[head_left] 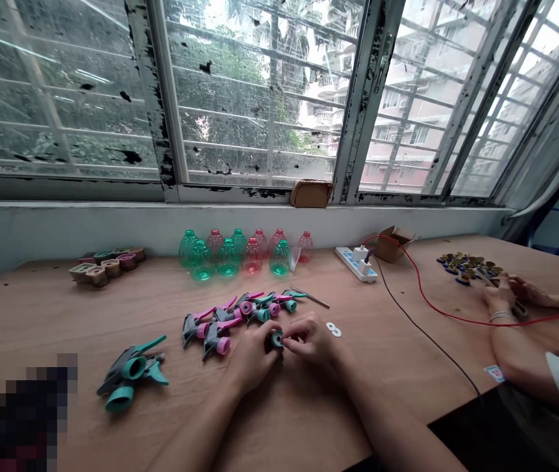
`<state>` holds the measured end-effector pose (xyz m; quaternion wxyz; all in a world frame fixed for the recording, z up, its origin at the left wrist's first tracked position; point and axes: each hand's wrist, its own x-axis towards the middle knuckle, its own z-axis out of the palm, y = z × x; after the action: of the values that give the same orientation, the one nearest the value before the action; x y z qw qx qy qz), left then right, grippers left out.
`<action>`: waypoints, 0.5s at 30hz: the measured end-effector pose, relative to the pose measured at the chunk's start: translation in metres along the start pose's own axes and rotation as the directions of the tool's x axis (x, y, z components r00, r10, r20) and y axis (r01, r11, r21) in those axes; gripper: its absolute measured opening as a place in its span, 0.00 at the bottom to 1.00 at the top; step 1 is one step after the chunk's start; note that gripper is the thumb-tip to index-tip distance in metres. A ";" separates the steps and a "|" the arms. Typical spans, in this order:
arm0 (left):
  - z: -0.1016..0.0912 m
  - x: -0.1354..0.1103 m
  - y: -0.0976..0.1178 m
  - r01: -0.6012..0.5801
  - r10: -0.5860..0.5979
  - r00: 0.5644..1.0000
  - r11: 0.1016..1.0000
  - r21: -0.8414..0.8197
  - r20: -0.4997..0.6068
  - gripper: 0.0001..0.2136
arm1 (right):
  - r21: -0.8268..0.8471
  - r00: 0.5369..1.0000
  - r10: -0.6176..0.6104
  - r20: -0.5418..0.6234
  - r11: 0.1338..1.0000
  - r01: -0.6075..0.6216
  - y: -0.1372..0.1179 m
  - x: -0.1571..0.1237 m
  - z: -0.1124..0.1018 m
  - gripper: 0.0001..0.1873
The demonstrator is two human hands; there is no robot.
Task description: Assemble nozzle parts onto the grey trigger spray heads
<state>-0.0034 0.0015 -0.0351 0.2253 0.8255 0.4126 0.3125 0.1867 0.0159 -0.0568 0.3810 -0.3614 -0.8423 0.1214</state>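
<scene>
Under a barred window, a plywood table carries the work. The left hand and right hand sit close together, their fingers clamped on a small teal spray-nozzle part held between them above the table. Just beyond that part, toward the window, lies a row of pink-and-teal trigger sprayer heads.

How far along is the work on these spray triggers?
Partway, by the look of it. Done: the two teal trigger sprayers lying apart on the left look complete. In hand: the left hand and right hand hold a small teal nozzle piece. Left: the cluster of grey trigger heads with pink and teal parts, and the white washers lying nearby.
</scene>
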 end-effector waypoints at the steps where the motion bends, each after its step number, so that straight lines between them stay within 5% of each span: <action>1: 0.000 0.000 0.000 0.001 -0.001 1.000 1.000 0.004 0.006 0.16 | -0.010 1.000 -0.003 0.007 1.000 0.003 0.000 0.000 0.000 0.06; 5: 0.003 0.000 -0.001 -0.020 0.020 1.000 0.998 0.057 0.009 0.16 | -0.015 0.999 -0.038 0.010 0.999 0.039 -0.003 0.000 0.000 0.06; 8: -0.006 0.003 -0.006 -0.094 0.106 0.992 0.980 0.173 -0.061 0.18 | -0.064 0.981 -0.007 -0.192 0.998 -0.006 -0.003 0.001 -0.007 0.09; 11: -0.028 0.006 -0.016 -0.112 0.193 0.962 0.923 0.367 -0.192 0.21 | -0.164 0.929 0.135 -0.345 0.966 -0.201 0.004 0.001 -0.022 0.12; 15: -0.059 0.007 -0.036 0.126 0.067 0.946 0.825 0.551 -0.317 0.21 | -0.281 0.836 0.486 -0.255 0.790 -0.545 0.027 -0.005 -0.045 0.10</action>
<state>-0.0610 0.0339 -0.0136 -0.0946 0.7858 0.5304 0.3035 0.2354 0.0279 -0.0420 0.3343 -0.6476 -0.6835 0.0414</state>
